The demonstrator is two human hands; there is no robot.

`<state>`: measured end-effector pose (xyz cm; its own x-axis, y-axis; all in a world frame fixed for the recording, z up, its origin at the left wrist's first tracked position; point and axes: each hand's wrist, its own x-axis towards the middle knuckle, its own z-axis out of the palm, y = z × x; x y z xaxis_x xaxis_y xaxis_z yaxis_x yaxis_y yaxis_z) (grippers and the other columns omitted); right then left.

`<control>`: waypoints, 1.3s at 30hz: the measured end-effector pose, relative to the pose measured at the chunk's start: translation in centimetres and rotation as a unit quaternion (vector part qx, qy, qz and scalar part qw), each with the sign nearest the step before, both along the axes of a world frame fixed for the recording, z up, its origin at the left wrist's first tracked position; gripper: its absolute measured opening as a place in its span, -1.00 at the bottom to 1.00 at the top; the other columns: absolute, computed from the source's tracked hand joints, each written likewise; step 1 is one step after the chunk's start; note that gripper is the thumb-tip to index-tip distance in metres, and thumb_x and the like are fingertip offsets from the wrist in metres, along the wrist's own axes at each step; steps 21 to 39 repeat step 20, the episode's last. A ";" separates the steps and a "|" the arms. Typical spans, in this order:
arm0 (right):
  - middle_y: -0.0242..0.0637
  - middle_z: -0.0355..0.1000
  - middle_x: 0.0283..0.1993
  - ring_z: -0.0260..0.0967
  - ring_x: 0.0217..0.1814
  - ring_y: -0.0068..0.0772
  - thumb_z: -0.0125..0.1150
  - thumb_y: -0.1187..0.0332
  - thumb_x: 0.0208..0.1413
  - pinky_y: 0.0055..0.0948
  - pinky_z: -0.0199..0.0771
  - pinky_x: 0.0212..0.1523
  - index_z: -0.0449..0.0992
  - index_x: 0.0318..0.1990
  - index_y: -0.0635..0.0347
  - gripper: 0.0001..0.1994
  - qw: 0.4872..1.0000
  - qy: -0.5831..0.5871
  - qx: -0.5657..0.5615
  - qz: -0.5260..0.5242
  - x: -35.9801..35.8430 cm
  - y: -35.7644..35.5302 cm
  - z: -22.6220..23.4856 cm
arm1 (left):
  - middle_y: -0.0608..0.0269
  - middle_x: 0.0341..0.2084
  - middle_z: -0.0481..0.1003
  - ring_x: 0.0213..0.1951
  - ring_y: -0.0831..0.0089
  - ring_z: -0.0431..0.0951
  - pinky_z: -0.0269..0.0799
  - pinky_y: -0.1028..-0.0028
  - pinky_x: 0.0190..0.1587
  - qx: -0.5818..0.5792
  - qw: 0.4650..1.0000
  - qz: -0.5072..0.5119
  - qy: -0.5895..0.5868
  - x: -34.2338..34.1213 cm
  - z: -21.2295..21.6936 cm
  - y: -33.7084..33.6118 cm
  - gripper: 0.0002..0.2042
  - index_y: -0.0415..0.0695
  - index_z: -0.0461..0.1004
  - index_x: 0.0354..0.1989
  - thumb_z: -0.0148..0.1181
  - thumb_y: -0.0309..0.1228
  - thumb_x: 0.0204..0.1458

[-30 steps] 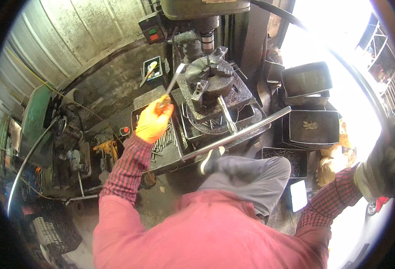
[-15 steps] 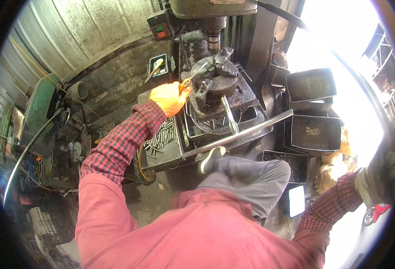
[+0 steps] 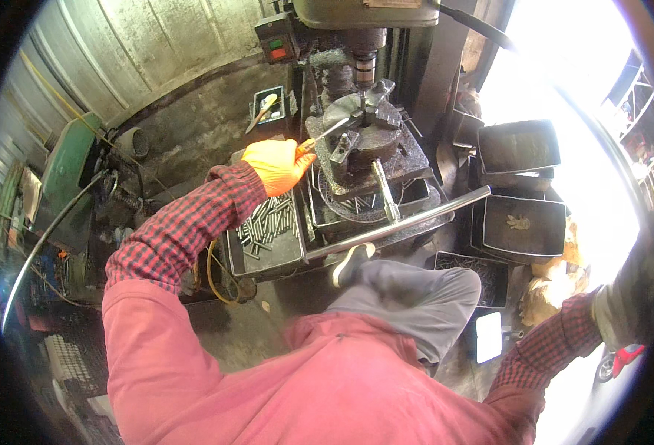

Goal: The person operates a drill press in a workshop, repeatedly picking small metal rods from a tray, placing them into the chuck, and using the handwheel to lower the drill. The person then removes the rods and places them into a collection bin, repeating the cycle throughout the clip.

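My left hand [image 3: 276,166], in an orange glove, is closed around the brownish handle of a thin metal-shafted hand tool [image 3: 330,132]. Its exact kind is unclear. The shaft points toward the round dark vise [image 3: 366,139] on the drill press table, its tip by the jaws. Above the vise hangs the drill chuck [image 3: 365,70], with a slim bit [image 3: 363,101] reaching down to the jaws. At the right rim is my right hand [image 3: 627,304] in a greyish glove, near the far end of the long press lever [image 3: 590,122]. Its fingers are lost in shadow.
Many short metal pins lie in a tray [image 3: 268,256] left of the press. A shiny bar [image 3: 401,224] crosses in front of the table. Dark bins [image 3: 523,222] stand at right. A switch box [image 3: 276,44] and a small tub [image 3: 269,106] sit behind; green machinery [image 3: 67,170] is at left.
My left hand has drawn slightly left, away from the vise, with the tool still in it. The view has shifted a little. My right hand stays at the rim.
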<state>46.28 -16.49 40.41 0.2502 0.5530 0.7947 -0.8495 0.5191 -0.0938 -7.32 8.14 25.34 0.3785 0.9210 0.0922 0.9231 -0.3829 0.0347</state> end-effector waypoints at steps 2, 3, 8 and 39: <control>-0.23 0.30 0.08 0.26 0.16 -0.34 -0.03 0.16 0.41 -0.28 0.24 0.28 0.21 0.17 0.26 -0.62 0.999 -0.011 -0.030 -0.043 0.7 0.0 -0.8 | -0.09 -0.40 0.62 -0.28 -0.09 0.64 0.51 0.05 -0.18 0.008 1.000 0.008 -0.027 0.3 0.1 0.1 -0.49 -0.20 0.55 -0.17 0.02 0.09 0.32; -0.22 0.30 0.10 0.26 0.17 -0.33 -0.03 0.16 0.41 -0.28 0.24 0.30 0.21 0.18 0.27 -0.61 0.997 -0.016 -0.047 -0.067 1.2 0.1 -1.5 | -0.09 -0.39 0.62 -0.28 -0.10 0.64 0.51 0.05 -0.18 0.007 0.999 0.021 -0.046 0.0 0.0 0.3 -0.49 -0.20 0.55 -0.17 0.02 0.09 0.32; -0.18 0.32 0.17 0.27 0.25 -0.31 -0.05 0.16 0.43 -0.26 0.24 0.36 0.20 0.26 0.31 -0.55 0.934 -0.115 -0.231 -0.246 2.8 1.1 -8.3 | -0.02 -0.39 0.64 -0.30 -0.01 0.66 0.51 0.14 -0.22 0.011 0.974 0.098 -0.204 -5.7 -4.8 0.3 -0.54 -0.16 0.59 -0.08 0.10 0.05 0.29; -0.09 0.36 0.34 0.30 0.42 -0.25 -0.09 0.16 0.46 -0.23 0.24 0.50 0.18 0.44 0.41 -0.43 0.830 -0.262 -0.409 -0.275 1.2 2.9 -20.7 | -0.12 0.14 0.54 0.18 -0.01 0.55 0.41 0.17 0.27 -0.033 0.915 0.332 -0.225 -18.8 -34.8 -16.1 -0.41 -0.05 0.48 0.29 0.27 0.03 0.18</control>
